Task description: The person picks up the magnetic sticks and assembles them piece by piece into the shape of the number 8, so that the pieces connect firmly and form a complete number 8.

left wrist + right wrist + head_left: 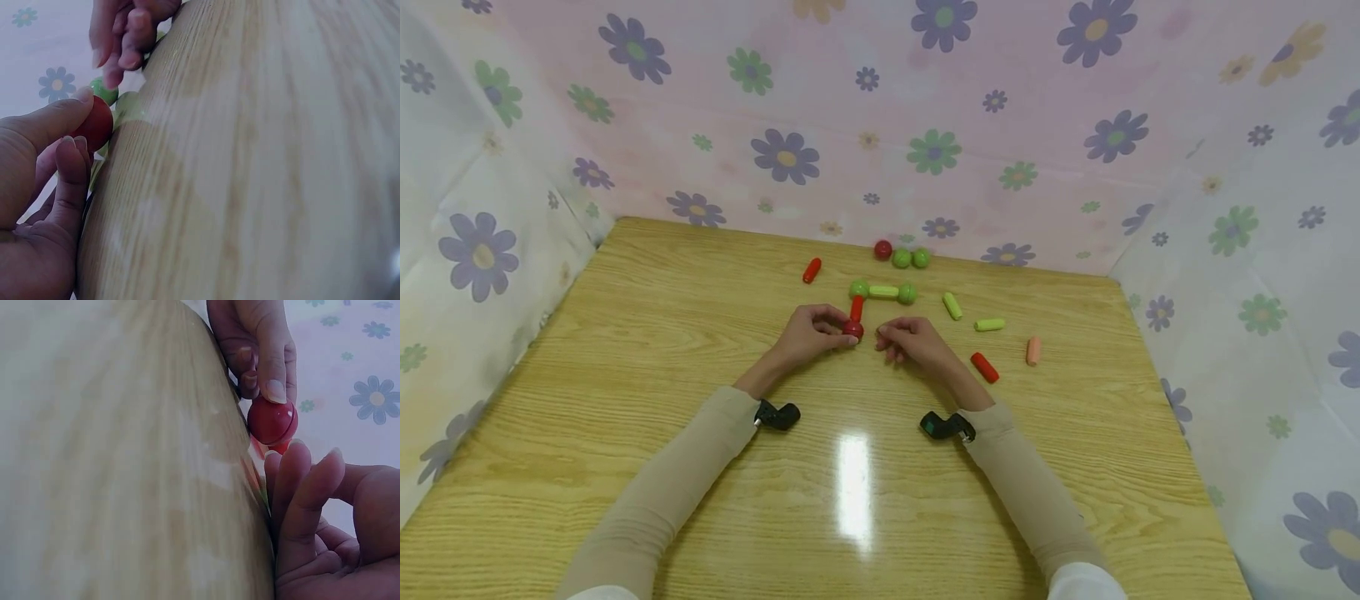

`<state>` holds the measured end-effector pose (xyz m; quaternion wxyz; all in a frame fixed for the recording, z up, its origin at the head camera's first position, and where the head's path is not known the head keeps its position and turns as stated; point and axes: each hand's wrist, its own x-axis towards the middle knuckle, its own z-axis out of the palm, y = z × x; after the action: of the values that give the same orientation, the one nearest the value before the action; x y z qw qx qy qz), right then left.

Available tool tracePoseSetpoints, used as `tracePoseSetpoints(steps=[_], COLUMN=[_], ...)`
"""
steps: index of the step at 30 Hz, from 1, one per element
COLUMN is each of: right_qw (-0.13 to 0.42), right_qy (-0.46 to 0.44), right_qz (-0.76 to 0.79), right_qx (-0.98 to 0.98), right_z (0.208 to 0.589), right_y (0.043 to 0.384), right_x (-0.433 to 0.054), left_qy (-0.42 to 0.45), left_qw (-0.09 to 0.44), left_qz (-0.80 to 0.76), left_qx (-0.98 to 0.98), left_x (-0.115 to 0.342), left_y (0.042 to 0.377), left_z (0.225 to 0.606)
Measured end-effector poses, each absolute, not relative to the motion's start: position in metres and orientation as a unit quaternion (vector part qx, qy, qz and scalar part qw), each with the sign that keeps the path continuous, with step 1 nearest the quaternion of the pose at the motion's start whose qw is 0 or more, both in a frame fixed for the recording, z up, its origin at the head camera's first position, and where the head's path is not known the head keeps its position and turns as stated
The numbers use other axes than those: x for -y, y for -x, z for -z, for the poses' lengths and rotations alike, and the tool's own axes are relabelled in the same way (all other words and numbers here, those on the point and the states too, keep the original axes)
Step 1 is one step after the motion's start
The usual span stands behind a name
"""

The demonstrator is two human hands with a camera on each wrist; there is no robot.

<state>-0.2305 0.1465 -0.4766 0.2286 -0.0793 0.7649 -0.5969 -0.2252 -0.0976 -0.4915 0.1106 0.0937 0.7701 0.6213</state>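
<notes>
Red ball (pixel 853 331) is pinched between the thumb and fingers of your left hand (pixel 811 333), which comes in from 9 o'clock (clock's centred on that ball, 12 = away from you). Your right hand (pixel 913 340) sits at 3, just beside it but not touching, fingers loosely bent, nothing in it that I can see.

Straight up at 12 there's a red stick (pixel 857 308) running to a green ball (pixel 859 289), then a lime stick (pixel 883 292) heads off toward 3 into the end ball (pixel 907 293), also green. So I'd say you're at the joining step, ball onto stick. Can't tell if it's fully seated. Imo the next move calls for a straight push with the stick braced, otherwise that corner could twist. Your free hand would do for bracing.

Further out on the table (pixel 775 517): a loose red stick (pixel 812 270) at 11, three spare balls (pixel 902 258) around 1, two spare lime sticks (pixel 989 325) between 2 and 3, an orange stick (pixel 1033 351) farther off at 3, and another red stick (pixel 985 367) between 3 and 4.
</notes>
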Motion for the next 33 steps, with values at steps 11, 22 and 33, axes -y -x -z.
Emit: tracePoseSetpoints(steps=[11,22,33], right_qw=[0.261,0.272,0.274], right_qy=[0.091,0.163,0.221], right_qz=[0.580,0.576,0.496], right_qx=[-0.766,-0.753,-0.793], right_z=[0.472,0.476,0.455], right_y=[0.210,0.199,0.193], right_x=[-0.169,-0.207,-0.252], left_qy=[-0.094,-0.104,-0.103], left_qw=[0.111,0.109,0.109], left_qz=[-0.617,-0.612,-0.612], left_qx=[-0.773,-0.776,-0.777], left_x=[0.098,0.099,0.098], left_y=[0.224,0.223,0.222], left_z=[0.489,0.489,0.488])
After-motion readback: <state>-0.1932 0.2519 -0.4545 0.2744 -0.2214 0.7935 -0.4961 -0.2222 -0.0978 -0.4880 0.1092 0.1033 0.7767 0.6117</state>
